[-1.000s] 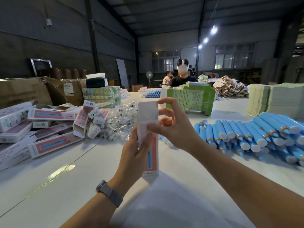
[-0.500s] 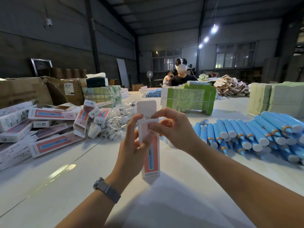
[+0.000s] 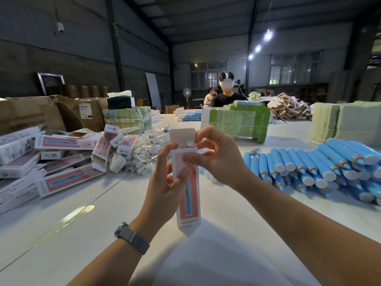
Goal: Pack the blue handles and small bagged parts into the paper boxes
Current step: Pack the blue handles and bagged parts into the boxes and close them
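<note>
Box (image 3: 188,195): light, thin card, easily crushed; my left grip (image 3: 165,182) holds its side walls, right grip (image 3: 214,159) pinches the top flap

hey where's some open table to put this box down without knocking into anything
The white table is bare in front of you, between the heap of paper boxes and the blue handles. A bare strip also runs from the bagged parts toward the green stack. Both sides are crowded. Both hands, left and right, hold the box over the free patch.
</note>
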A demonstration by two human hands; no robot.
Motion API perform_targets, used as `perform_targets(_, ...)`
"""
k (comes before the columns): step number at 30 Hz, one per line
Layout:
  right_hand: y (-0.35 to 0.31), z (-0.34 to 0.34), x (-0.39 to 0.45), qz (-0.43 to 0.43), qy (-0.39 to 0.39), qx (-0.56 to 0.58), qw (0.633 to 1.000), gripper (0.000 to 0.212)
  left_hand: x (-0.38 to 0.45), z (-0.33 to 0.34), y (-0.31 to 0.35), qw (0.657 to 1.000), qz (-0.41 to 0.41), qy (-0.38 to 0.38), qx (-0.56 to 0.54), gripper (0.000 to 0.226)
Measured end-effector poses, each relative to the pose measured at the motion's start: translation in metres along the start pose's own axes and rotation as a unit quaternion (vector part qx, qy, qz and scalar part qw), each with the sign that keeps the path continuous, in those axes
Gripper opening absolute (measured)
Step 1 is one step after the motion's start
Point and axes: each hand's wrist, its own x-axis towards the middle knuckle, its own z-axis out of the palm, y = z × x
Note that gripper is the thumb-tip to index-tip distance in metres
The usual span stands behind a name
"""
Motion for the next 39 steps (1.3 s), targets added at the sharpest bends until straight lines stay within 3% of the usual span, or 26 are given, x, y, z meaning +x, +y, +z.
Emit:
perform_targets(8,0.001,-0.0031,-0.0005,0.01,-0.02,0.019,1.0,0.064,-0.0006,0.0006,0.0033,1.0,0.006,-0.001,-0.001,0.045)
perform_targets(14,0.0009,-0.0031,0.0007,0.015,-0.032,-0.014,0.999,0.027,-0.0036,0.0051,0.0029,1.0,0.004,0.006,0.005,0.066)
perform_targets(23,0.0025,-0.0039,0.0015,0.006,-0.045,-0.008,0.999,0.023,-0.0066,0.0087,0.0003,1.0,-0.003,0.024,-0.007,0.068)
perform_targets(26,0.0038,-0.0034,0.0005,-0.007,-0.039,0.015,0.999,0.022,-0.0035,0.0089,0.0015,0.997,-0.012,0.056,-0.048,0.079)
perform_targets(39,0.0034,-0.0034,0.0019,-0.015,-0.061,0.019,0.998,0.022,-0.0016,0.0041,0.0071,1.0,-0.006,0.009,-0.003,0.068)
